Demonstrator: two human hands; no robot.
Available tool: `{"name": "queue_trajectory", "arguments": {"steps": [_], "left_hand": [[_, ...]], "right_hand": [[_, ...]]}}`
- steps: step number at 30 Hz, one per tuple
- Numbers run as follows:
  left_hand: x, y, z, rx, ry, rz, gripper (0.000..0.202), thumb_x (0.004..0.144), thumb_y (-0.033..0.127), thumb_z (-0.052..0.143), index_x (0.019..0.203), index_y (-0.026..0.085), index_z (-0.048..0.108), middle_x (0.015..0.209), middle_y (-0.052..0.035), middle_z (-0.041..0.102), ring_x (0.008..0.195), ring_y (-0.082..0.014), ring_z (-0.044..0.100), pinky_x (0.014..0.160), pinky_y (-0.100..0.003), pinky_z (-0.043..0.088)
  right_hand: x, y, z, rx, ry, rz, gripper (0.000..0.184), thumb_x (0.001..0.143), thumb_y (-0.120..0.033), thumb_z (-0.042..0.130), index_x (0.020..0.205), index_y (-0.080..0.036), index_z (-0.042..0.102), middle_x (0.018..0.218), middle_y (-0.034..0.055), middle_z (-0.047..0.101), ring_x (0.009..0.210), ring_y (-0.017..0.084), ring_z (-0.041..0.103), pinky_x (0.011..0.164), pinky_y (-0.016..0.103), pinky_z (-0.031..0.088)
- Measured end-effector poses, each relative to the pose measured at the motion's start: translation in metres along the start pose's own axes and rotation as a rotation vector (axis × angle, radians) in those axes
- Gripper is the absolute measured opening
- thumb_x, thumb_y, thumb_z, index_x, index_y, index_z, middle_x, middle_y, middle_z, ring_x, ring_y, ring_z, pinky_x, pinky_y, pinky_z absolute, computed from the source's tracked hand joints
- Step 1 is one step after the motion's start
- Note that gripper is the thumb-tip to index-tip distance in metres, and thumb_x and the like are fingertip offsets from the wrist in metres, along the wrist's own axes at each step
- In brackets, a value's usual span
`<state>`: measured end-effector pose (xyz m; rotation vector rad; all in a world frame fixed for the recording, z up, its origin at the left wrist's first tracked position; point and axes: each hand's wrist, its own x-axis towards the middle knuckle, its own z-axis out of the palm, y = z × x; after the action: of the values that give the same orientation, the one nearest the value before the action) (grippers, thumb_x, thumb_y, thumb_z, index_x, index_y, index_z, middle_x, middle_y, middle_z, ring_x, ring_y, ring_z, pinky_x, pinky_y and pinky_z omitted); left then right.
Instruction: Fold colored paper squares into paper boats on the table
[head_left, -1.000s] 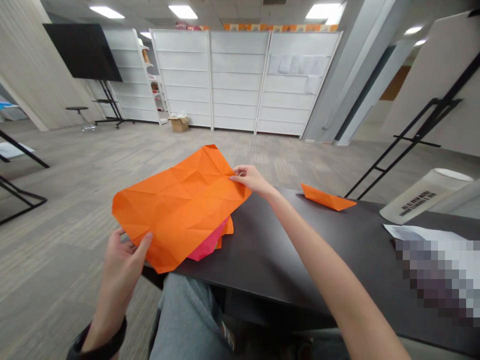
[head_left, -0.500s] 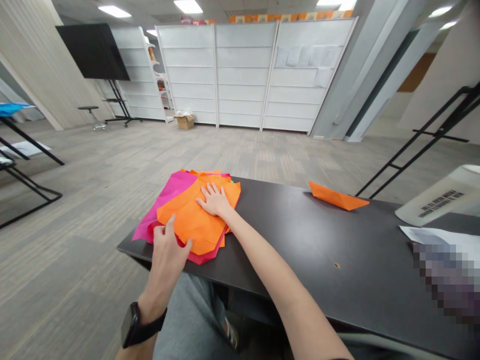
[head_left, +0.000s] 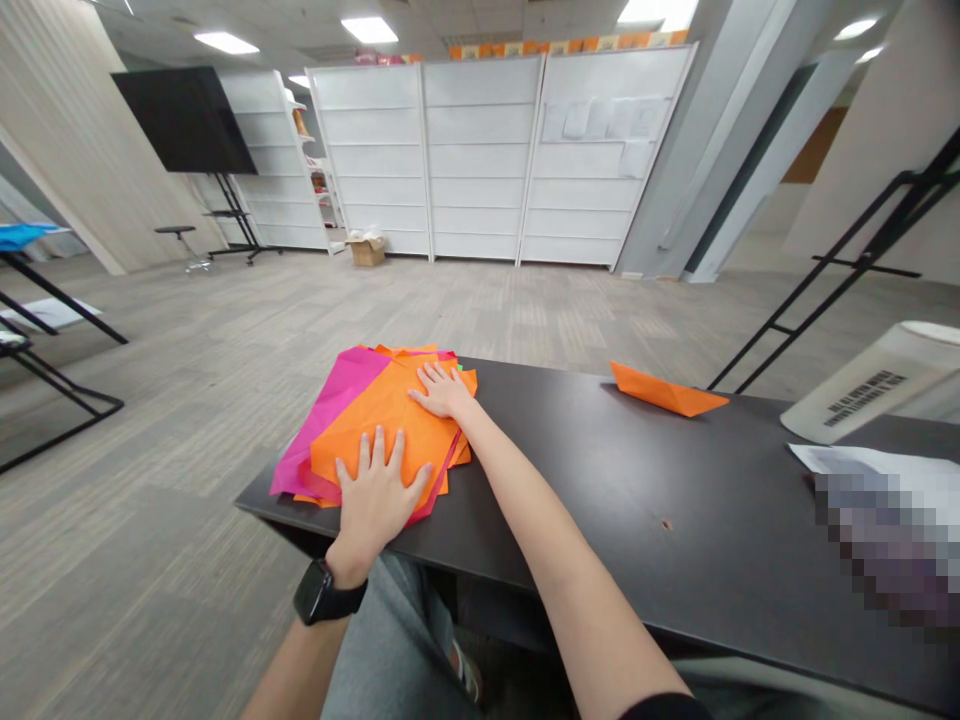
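Observation:
A pile of creased coloured paper lies at the left end of the black table. An orange sheet is on top, with a magenta sheet showing at its left and red and more orange edges beneath. My left hand rests flat on the near part of the orange sheet, fingers spread. Near the pile's far right corner, my right hand also lies flat with its fingers apart. Neither hand grips anything. The lower layers are mostly hidden.
A folded orange paper piece stands near the table's far edge. Further right are a whitish cylindrical container and a white sheet, partly blurred out. The table's left edge is close to the pile. A black metal frame rises behind the right side.
My left hand has gone from curled fingers at the pile's near edge to lying flat on top, slightly right. My right hand has slid a little right. The orange sheet lies flatter.

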<state>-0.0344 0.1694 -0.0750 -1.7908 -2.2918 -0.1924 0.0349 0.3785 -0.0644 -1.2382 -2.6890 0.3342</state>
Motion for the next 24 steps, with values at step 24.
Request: {"name": "queue_trajectory", "arguments": {"steps": [24], "left_hand": [[-0.032, -0.011, -0.032, -0.636, 0.48, 0.235, 0.041, 0.092, 0.045, 0.036, 0.116, 0.021, 0.059, 0.129, -0.0168, 0.062, 0.13, -0.0339, 0.05, 0.118, -0.061, 0.007]], "right_hand": [[-0.276, 0.144, -0.14, 0.168, 0.4, 0.638, 0.032, 0.09, -0.031, 0.057, 0.121, -0.021, 0.06, 0.114, 0.0099, 0.07, 0.103, 0.022, 0.065, 0.085, 0.032, 0.048]]}}
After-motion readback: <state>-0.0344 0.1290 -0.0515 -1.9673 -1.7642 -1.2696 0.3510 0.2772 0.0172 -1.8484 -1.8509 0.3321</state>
